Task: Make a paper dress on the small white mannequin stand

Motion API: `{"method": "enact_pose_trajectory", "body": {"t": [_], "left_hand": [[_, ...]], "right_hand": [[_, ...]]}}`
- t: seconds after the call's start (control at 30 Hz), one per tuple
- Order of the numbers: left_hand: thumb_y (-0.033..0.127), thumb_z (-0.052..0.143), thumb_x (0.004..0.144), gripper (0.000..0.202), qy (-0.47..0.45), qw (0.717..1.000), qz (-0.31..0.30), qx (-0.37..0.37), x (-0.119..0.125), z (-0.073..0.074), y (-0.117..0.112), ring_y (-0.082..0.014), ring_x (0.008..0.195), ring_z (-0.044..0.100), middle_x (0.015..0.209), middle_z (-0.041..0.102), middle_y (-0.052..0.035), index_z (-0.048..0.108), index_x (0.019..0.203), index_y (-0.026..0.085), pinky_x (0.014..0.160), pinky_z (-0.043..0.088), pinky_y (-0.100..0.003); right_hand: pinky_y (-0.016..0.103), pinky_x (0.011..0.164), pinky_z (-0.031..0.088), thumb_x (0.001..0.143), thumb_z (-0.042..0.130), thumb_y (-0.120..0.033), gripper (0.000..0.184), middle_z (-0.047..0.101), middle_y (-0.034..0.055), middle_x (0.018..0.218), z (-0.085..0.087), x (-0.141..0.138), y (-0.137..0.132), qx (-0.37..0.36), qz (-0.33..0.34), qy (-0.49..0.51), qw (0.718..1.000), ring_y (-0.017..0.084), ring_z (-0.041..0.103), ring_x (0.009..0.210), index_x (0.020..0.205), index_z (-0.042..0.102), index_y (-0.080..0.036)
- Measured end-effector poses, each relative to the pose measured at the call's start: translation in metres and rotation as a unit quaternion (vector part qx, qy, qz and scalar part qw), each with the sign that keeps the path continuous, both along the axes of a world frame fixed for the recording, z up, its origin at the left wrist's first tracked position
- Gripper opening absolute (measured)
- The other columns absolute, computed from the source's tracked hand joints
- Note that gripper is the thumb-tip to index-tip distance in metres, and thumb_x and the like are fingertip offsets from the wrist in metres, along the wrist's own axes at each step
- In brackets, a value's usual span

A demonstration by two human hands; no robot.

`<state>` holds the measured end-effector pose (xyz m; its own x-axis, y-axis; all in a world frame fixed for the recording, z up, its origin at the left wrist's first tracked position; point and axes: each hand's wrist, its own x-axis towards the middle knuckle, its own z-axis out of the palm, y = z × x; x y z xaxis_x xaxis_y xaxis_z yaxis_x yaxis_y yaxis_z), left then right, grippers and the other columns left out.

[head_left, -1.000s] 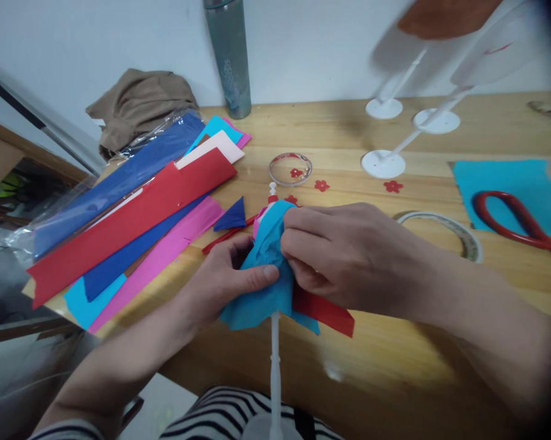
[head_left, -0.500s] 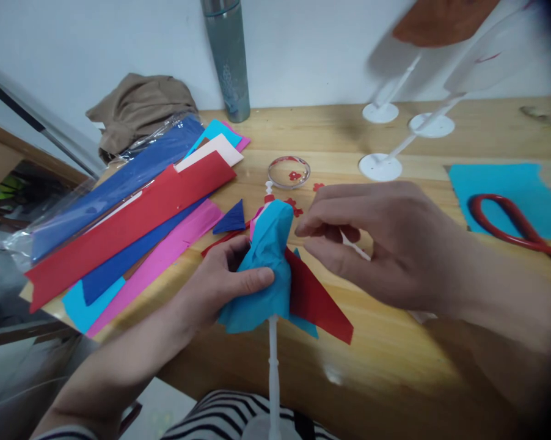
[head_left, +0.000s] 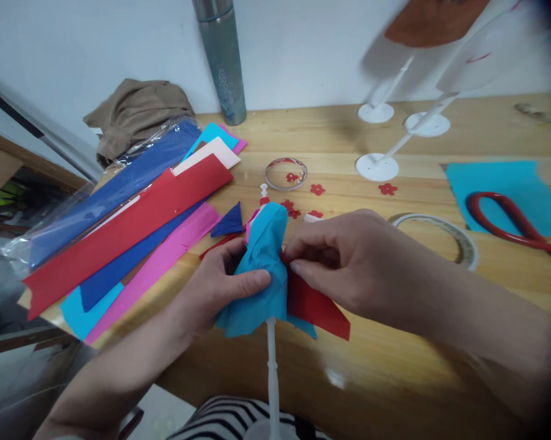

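Note:
A small figure wrapped in crinkled light-blue sheet material point(head_left: 262, 250) stands on a slim white stem point(head_left: 272, 366). My left hand point(head_left: 215, 281) is closed around its left side, the thumb lying across the front. From its right side a pointed red piece point(head_left: 319, 308) sticks out. My right hand point(head_left: 349, 263) pinches this red piece near its upper edge, beside the figure; the fingertips partly hide the spot. A white knobbed tip point(head_left: 263, 190) with a red band pokes out at the top, and a bit of pink shows at the upper left.
Coloured strips, a red one point(head_left: 129, 238) uppermost, lie at left near a bottle point(head_left: 223, 67). Beyond the figure are a clear ring point(head_left: 286, 174) and red flower cutouts point(head_left: 317, 189). Rightward are a tape roll point(head_left: 468, 244), red-handled scissors point(head_left: 499, 217), a blue sheet point(head_left: 499, 177) and white stands point(head_left: 377, 166).
My right hand has moved down and left to the figure and now pinches the red piece. The tape roll and another flower cutout have come into view. My left hand keeps its hold.

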<state>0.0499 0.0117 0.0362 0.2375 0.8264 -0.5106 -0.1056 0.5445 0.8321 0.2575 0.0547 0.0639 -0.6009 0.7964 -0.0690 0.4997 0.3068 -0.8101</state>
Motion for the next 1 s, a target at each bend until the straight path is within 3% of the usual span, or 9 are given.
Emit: {"method": "enact_pose_trajectory", "body": {"t": [0.2, 0.4, 0.57, 0.63, 0.7, 0.87, 1.0], "left_hand": [[0.049, 0.098, 0.057, 0.066, -0.011, 1.000, 0.006, 0.003, 0.001, 0.001, 0.000, -0.0193, 0.077, 0.070, 0.102, 0.077, -0.0098, 0.076, 0.109, 0.015, 0.066, 0.055, -0.026], [0.049, 0.098, 0.058, 0.067, -0.016, 1.000, -0.001, 0.002, 0.001, 0.001, -0.001, -0.0227, 0.083, 0.072, 0.106, 0.077, -0.0117, 0.075, 0.111, 0.014, 0.070, 0.058, -0.029], [0.040, 0.098, 0.059, 0.058, -0.007, 1.000, 0.010, 0.009, 0.002, 0.000, 0.000, -0.0214, 0.084, 0.070, 0.101, 0.077, -0.0091, 0.076, 0.106, 0.015, 0.073, 0.057, -0.028], [0.036, 0.098, 0.059, 0.052, 0.003, 1.000, 0.011, 0.012, 0.002, -0.001, 0.000, -0.0214, 0.086, 0.070, 0.098, 0.076, -0.0069, 0.076, 0.102, 0.017, 0.074, 0.057, -0.028], [0.038, 0.098, 0.060, 0.050, 0.002, 1.000, 0.008, 0.007, 0.002, -0.001, 0.000, -0.0223, 0.087, 0.070, 0.097, 0.076, -0.0056, 0.076, 0.101, 0.018, 0.075, 0.057, -0.029], [0.047, 0.096, 0.061, 0.063, -0.024, 1.000, -0.007, 0.002, 0.000, -0.001, 0.000, -0.0283, 0.093, 0.073, 0.108, 0.077, -0.0104, 0.074, 0.112, 0.018, 0.074, 0.057, -0.032], [0.048, 0.097, 0.059, 0.065, -0.038, 0.999, -0.011, -0.006, -0.001, -0.003, 0.001, -0.0255, 0.084, 0.073, 0.102, 0.077, -0.0106, 0.073, 0.110, 0.016, 0.071, 0.058, -0.031]], "right_hand": [[0.025, 0.048, 0.029, 0.082, 0.052, -0.012, 0.024, 0.052, -0.0054, 0.051, 0.003, -0.004, -0.006, 0.039, -0.010, 0.001, 0.999, 0.009, 0.041, 0.048, 0.064, 0.067, -0.019], [0.027, 0.050, 0.029, 0.084, 0.050, -0.009, 0.025, 0.056, -0.0024, 0.054, 0.006, -0.003, -0.014, 0.144, 0.027, -0.059, 0.987, 0.010, 0.042, 0.047, 0.063, 0.058, -0.019], [0.030, 0.044, 0.025, 0.072, 0.058, -0.002, 0.019, 0.061, 0.0027, 0.057, 0.004, -0.012, -0.029, 0.322, 0.075, -0.166, 0.929, 0.015, 0.047, 0.045, 0.067, 0.061, -0.021], [0.031, 0.043, 0.026, 0.073, 0.055, 0.000, 0.023, 0.062, 0.0050, 0.057, 0.002, -0.017, -0.037, 0.392, 0.069, -0.185, 0.899, 0.017, 0.051, 0.046, 0.066, 0.063, -0.020], [0.032, 0.042, 0.030, 0.075, 0.051, 0.001, 0.027, 0.063, 0.0066, 0.057, 0.002, -0.019, -0.042, 0.421, 0.049, -0.190, 0.885, 0.019, 0.052, 0.046, 0.069, 0.066, -0.020], [0.032, 0.042, 0.028, 0.078, 0.052, -0.006, 0.024, 0.065, 0.0044, 0.061, 0.005, -0.004, -0.038, 0.349, 0.027, -0.116, 0.930, 0.017, 0.049, 0.045, 0.069, 0.065, -0.023], [0.031, 0.047, 0.026, 0.088, 0.047, -0.014, 0.028, 0.063, 0.0033, 0.057, 0.003, 0.009, -0.018, 0.255, -0.011, -0.086, 0.963, 0.015, 0.047, 0.045, 0.068, 0.065, -0.022]]}}
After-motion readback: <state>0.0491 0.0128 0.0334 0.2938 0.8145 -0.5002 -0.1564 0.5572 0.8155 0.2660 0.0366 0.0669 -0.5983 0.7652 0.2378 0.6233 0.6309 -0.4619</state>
